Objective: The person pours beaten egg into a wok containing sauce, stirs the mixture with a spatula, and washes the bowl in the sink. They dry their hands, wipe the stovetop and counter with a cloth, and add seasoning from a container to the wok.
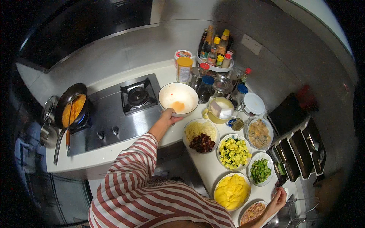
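My left hand grips the near rim of a white bowl, which has a little orange liquid at the bottom. The bowl is between the gas hob and the jars. At the lower right, my right hand has its fingers bent together by a small white dish and a dark object; whether it holds anything is unclear. Near it are a plate of chopped green vegetable, a bowl of yellow slices and a dish of chopped pinkish food. Diced green-and-yellow vegetable sits farther up.
A wok with orange-yellow food and a spatula stands over a blue flame at left. Shreds with dark red pieces, a glass mug, jars and a bottle tray crowd the counter. A knife rack stands right.
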`<state>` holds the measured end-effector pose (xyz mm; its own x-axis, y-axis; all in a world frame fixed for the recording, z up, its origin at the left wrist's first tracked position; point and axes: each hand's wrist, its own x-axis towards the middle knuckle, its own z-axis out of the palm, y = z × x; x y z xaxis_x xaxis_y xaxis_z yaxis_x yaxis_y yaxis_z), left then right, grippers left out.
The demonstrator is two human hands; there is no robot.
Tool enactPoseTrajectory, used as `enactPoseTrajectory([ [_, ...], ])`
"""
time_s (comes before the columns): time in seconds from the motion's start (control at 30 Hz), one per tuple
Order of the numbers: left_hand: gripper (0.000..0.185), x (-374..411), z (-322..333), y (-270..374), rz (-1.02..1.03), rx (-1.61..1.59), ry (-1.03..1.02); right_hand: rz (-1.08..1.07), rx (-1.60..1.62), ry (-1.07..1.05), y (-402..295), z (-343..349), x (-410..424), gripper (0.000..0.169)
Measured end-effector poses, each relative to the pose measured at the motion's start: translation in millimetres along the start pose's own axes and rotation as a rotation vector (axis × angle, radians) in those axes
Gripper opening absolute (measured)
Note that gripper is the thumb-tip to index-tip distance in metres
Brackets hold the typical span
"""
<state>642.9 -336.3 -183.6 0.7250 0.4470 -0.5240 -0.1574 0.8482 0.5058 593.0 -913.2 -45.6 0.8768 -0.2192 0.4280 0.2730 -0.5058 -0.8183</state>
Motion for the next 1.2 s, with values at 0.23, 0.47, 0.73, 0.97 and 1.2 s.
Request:
enactPoseTrajectory([
  [0.23,0.041,5,14,3,-0.017,0.078,0.051,0.014,-0.036,0.1,-7,1,-25,0.019],
  [0.47,0.042,25,4,5,-0.024,0.032,0.034,0.049,-0.097,0.12,-43,5,-43,0.019],
  [0.73,0.039,30,-4,0,-0.009,0.036,-0.012,0.08,-0.11,0.168,-51,6,-55,0.017],
  [0.97,0.051,-27,10,-7,-0.106,0.134,-0.09,0.103,-0.135,0.203,-46,-3,-74,0.017],
  [1.2,0.049,-13,60,-55,0.407,1.03,-0.447,0.162,-0.128,0.243,-38,-3,-99,0.02],
])
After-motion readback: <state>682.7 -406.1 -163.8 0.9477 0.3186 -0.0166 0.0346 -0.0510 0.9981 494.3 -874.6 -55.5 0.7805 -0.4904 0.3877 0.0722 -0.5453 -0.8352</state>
